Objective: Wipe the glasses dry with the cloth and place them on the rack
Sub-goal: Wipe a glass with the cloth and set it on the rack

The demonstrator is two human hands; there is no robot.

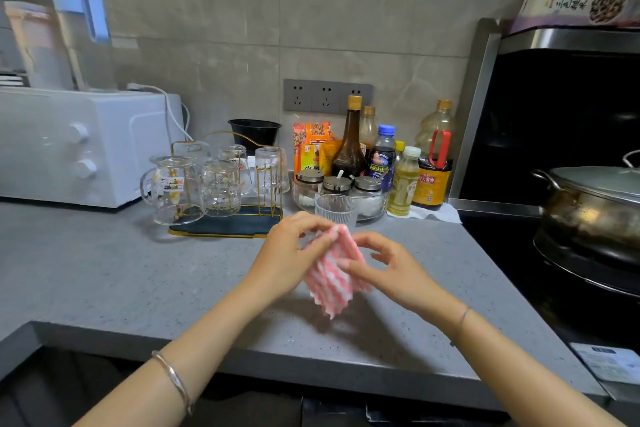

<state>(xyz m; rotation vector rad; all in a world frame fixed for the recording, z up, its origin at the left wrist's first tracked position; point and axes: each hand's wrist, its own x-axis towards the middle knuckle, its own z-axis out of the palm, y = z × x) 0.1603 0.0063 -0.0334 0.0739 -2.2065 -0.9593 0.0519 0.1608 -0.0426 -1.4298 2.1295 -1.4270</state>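
A pink-and-white striped cloth (330, 274) hangs above the grey counter, held between both hands. My left hand (289, 253) pinches its upper left edge, and my right hand (388, 267) grips its right side with thumb and fingers. Just behind the hands a ribbed glass (335, 209) stands upright on the counter. Further left is the gold wire rack (225, 222) on a dark tray, with several glasses upside down on it, among them a handled mug (173, 187) and a ribbed glass (268, 170).
A white toaster oven (86, 146) sits at the left with a blue jug on top. Sauce and oil bottles (401, 166) and lidded jars in a glass bowl crowd the back right. A steel pot (595, 208) stands on the stove at right. The counter's front edge (242, 350) is close.
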